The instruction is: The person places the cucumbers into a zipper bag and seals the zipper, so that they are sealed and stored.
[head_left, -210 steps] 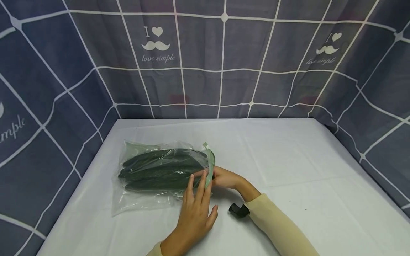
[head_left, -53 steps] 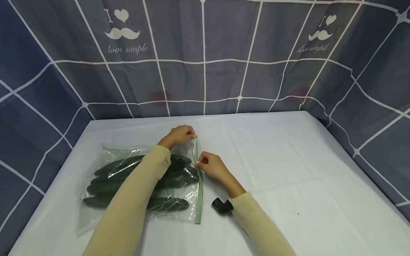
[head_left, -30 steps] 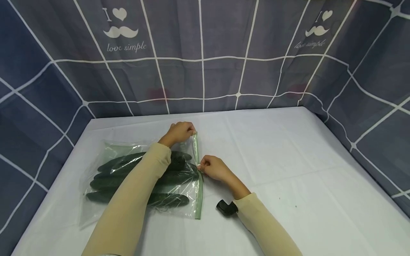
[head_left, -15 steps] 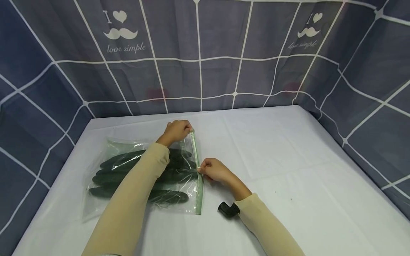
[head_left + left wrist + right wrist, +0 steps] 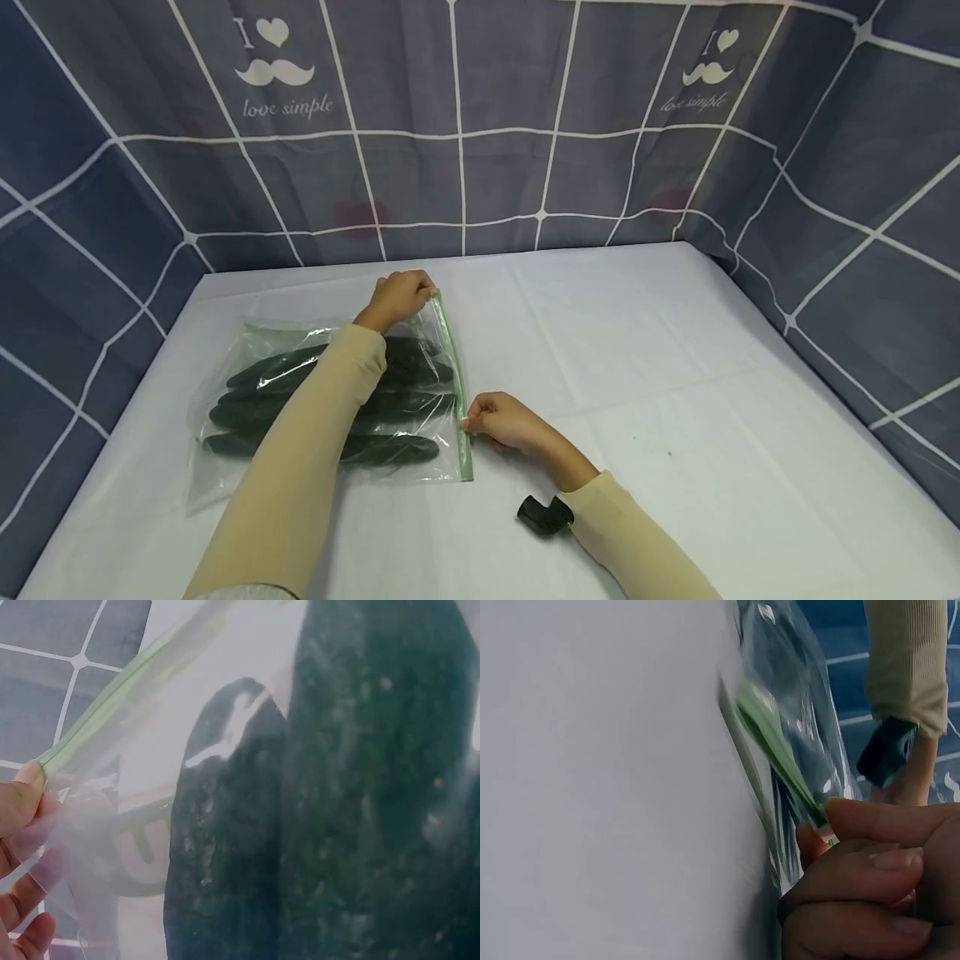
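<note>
A clear slider zip bag (image 5: 213,487) lies flat on the table, several long dark green cucumbers (image 5: 401,450) inside it. Its green zip strip (image 5: 467,462) runs down the right side. My left hand (image 5: 397,298) reaches across the bag and pinches the far end of the strip; in the left wrist view thumb and fingers (image 5: 22,796) hold that corner. Lower on the strip, my right hand (image 5: 506,421) pinches the small pale slider (image 5: 827,835) between thumb and forefinger, the other fingers curled. My left forearm hides part of the cucumbers.
White cloth covers the table (image 5: 600,350). Dark grey checked curtains (image 5: 510,92) stand behind it and on both sides. A black wrist camera (image 5: 545,515) sits by my right sleeve, just over the table.
Seven seconds ago my left hand lay on the bag and my right was at its mouth. Since then both took the strip, and my right hand has slid toward me along it.
</note>
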